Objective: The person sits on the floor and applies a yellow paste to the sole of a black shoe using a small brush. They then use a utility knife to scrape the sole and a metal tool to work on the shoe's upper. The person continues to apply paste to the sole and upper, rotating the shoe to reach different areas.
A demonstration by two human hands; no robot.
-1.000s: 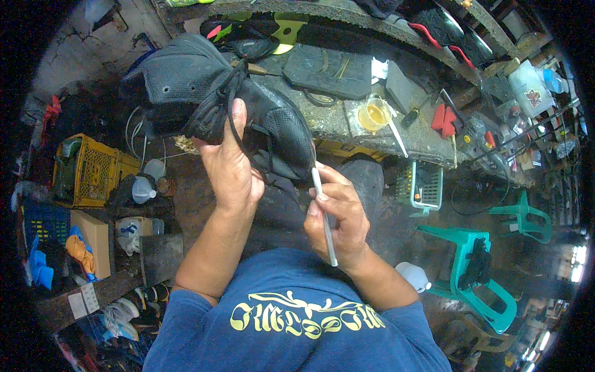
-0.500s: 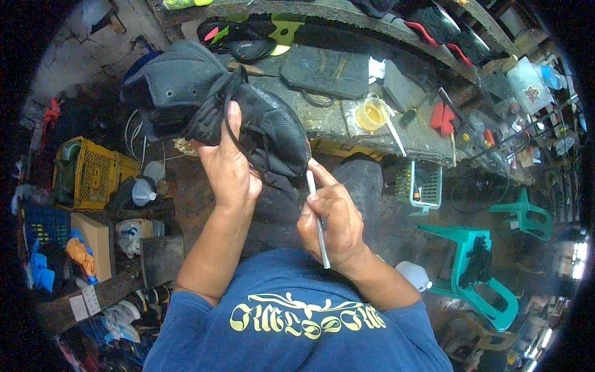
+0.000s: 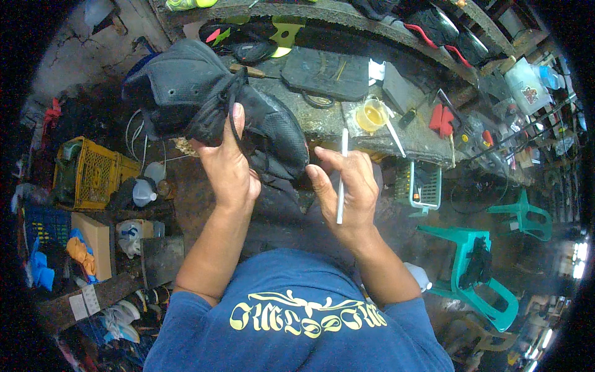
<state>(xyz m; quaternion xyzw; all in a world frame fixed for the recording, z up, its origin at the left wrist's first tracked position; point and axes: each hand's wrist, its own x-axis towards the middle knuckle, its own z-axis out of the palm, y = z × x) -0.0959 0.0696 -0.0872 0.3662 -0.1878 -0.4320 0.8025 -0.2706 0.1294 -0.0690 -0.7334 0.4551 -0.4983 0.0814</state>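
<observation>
My left hand (image 3: 226, 164) grips a black high-topped shoe (image 3: 273, 127) by its middle, thumb laid over the laces. The shoe's toe points right and toward me; a wide black part with two small eyelets (image 3: 180, 93) spreads out at the far left. Just right of the toe is my right hand (image 3: 353, 189), thumb and forefinger stretched toward the toe edge and slightly apart. A thin whitish stick-like tool (image 3: 341, 204) stands nearly upright in that hand, held against the palm by the other fingers. Its tip kind cannot be made out.
Beyond the shoe, a worn workbench (image 3: 427, 146) carries a tub of yellowish liquid (image 3: 370, 115), a dark slab (image 3: 325, 75) and red pieces (image 3: 441, 119). Right of me are a green basket (image 3: 424, 186) and a green plastic stool (image 3: 465, 248). A yellow crate (image 3: 93, 173) stands left.
My right hand has drawn right, off the shoe's toe edge. The stick tool has swung from pointing at the toe to standing nearly upright in the hand. My left hand and the shoe stay nearly put.
</observation>
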